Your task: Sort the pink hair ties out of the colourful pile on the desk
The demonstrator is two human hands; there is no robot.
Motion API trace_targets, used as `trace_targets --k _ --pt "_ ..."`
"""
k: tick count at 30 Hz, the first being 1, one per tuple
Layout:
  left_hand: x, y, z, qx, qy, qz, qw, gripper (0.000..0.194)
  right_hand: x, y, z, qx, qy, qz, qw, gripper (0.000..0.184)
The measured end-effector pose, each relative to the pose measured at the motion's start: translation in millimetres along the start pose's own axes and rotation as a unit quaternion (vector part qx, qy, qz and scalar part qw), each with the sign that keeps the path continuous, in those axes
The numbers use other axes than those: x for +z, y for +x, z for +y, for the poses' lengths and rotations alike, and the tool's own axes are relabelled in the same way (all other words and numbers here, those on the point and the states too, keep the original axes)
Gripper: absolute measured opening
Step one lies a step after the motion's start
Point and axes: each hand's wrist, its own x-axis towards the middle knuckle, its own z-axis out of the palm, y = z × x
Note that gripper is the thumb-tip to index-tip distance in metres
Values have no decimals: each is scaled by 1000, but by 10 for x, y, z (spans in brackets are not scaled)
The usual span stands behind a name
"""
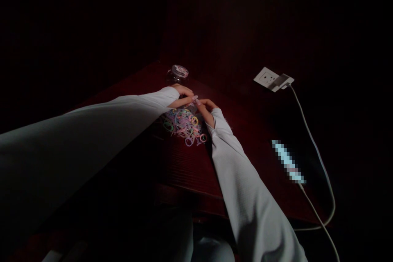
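Just past a heap of small colourful hair ties [184, 125], my two hands meet with their fingertips nearly touching. My left hand [183, 93] is closed, thumb and fingers pinched together. Opposite it, my right hand [207, 109] is closed in a pinch as well. Whatever lies between the fingers is too small and dark to make out. Pink, purple, yellow and green rings show in the heap, some standing out singly at its near edge. Behind my left hand stands a clear round jar [179, 72] with a patterned top.
Dark reddish wood makes up the table [187, 168]. A phone-like device with a blurred bright screen [287, 161] lies on the right, a white cable [317, 153] near it. A white wall socket [267, 78] with a plugged-in charger [284, 81] is farther back. The surroundings are very dark.
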Motion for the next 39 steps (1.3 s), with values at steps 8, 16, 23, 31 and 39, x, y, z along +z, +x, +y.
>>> trace_targets --k 8,16,23,31,39 --pt "-2 -2 29 7 -2 6 1000 49 -36 -7 -46 -35 -18 -4 999 58" --pt "-16 1 38 12 4 10 1000 44 -30 -5 -73 -21 -49 -10 999 63" --pt "-13 0 50 2 12 15 1000 47 -37 -11 -41 -34 -52 -24 998 58" --pt "-22 3 80 -5 -24 29 999 54 -70 -32 -96 -88 -116 -5 989 51" --pt "-112 -19 241 -12 -4 68 998 64 -73 46 20 -151 -266 15 952 48"
